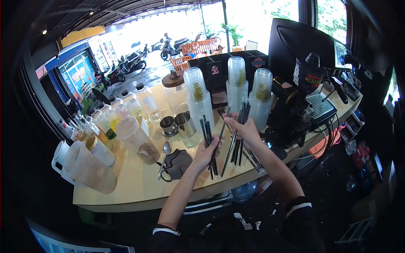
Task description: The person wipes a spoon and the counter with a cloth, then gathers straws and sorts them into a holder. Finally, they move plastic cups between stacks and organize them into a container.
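Above the counter's front edge, my left hand is closed around a bunch of black straws that stand nearly upright. To its right, my right hand grips a second bunch of black straws, their ends reaching above and below the fingers. One straw slants between the two hands, near the right fingertips. More dark straws in clear wrapping lie on the counter under my right forearm. Behind my hands rise stacked clear plastic cups. A grey cloth pouch and a metal spoon lie left of my left hand.
On the wooden counter stand a metal cup, a lidded plastic container, a large jug and several bottles. A coffee grinder occupies the right. Cup stacks line the back.
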The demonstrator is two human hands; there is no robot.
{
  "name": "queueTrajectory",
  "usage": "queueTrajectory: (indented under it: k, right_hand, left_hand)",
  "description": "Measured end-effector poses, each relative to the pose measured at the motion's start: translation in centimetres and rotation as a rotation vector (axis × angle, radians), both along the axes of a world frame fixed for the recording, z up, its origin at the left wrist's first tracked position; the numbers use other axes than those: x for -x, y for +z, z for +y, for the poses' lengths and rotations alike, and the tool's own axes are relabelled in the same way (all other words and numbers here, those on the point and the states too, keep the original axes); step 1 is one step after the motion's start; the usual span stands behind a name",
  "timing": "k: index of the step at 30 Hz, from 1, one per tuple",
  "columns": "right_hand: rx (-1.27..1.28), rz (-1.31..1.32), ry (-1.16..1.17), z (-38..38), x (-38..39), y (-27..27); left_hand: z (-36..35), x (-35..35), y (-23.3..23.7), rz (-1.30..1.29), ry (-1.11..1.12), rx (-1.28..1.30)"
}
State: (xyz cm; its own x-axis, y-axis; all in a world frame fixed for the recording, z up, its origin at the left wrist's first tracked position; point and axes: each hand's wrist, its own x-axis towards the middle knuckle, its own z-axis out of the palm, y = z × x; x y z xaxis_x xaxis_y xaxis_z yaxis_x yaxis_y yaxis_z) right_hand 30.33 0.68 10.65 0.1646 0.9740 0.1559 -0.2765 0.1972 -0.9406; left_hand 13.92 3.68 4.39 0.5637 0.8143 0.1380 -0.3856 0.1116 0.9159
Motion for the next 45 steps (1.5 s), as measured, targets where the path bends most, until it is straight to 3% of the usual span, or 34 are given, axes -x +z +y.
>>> queueTrajectory:
  k: [4,7,8,10,11,12,13,16,18,22,26,29,31,33,34,36,38,39,41,42,44,45]
  right_hand:
    - [0.02,-0.147,0.035,0.5,0.2,0.4]
    - [-0.052,-0.146,-0.005,1.3,-0.4,0.0]
    - [-0.066,-0.29,-0.082,1.5,-0.6,-0.1]
    - [-0.079,-0.433,-0.163,1.9,-0.8,-0.6]
    - [-0.158,-0.497,-0.133,2.2,-0.6,-1.0]
    - [-0.237,-0.561,-0.101,2.1,0.0,-0.6]
    - [-0.116,-0.614,-0.066,1.1,0.4,0.4]
    - [-0.189,-0.383,-0.014,0.9,2.1,-0.1]
    - [-0.261,-0.52,-0.074,0.9,2.1,0.0]
    - [-0.265,-0.436,-0.115,0.9,2.5,-0.4]
    - [-0.244,-0.293,-0.146,1.7,2.4,-1.8]
    - [-0.286,-0.214,-0.106,1.3,2.6,-1.1]
    - [-0.312,-0.211,-0.103,1.8,2.2,-1.2]
    - [-0.342,-0.209,-0.099,2.2,1.8,-0.4]
    - [-0.451,-0.307,-0.194,2.4,1.6,0.4]
    - [-0.562,-0.405,-0.293,2.6,0.9,2.7]
    - [-0.773,-0.821,-0.409,2.2,0.2,5.3]
    - [-0.771,-0.822,-0.412,2.6,0.0,5.6]
    - [-0.615,-0.9,-0.047,3.1,-0.2,5.7]
    - [-0.614,-0.9,-0.048,3.2,-0.1,4.9]
    - [-0.469,-1.218,0.102,3.1,0.0,2.9]
    - [-0.469,-1.22,0.103,2.8,0.2,2.9]
  left_hand:
    - [-0.4,-0.1,0.2,0.176,-0.03,-0.133]
    - [0.5,0.3,-0.6,-0.04,0.023,-0.075]
    - [0.9,0.4,-1.1,-0.041,0.023,-0.075]
    - [0.6,0.5,-0.6,0.003,0.096,-0.186]
    - [0.5,0.6,-0.2,0.148,0.157,-0.421]
    - [0.5,0.3,-0.2,0.148,0.155,-0.422]
    - [0.3,-0.2,-0.1,0.202,0.141,-0.476]
    - [0.4,-1.9,-0.4,0.253,0.148,-0.531]
    - [1.1,-2.7,-0.5,0.394,0.106,-0.547]
    - [0.6,-3.8,0.0,0.385,0.142,-0.431]
    - [1.3,-4.8,-1.1,0.464,0.25,-0.494]
    - [1.9,-5.8,-1.9,0.355,0.349,-0.612]
    - [2.3,-6.5,-2.0,0.094,0.441,-0.651]
    - [2.4,-6.1,-2.0,0.142,0.335,-0.577]
    - [2.3,-5.9,-1.8,0.19,0.233,-0.501]
    - [2.3,-6.1,-2.0,0.237,0.237,-0.494]
    - [2.2,-6.2,-1.9,0.286,0.239,-0.486]
    - [2.0,-6.2,-1.6,0.27,0.237,-0.502]
    - [1.8,-6.2,-1.5,0.255,0.233,-0.516]
    - [1.8,-6.2,-1.6,0.208,0.242,-0.522]
    - [2.1,-6.1,-1.9,0.158,0.251,-0.528]
    - [2.3,-5.8,-2.0,0.192,0.249,-0.558]
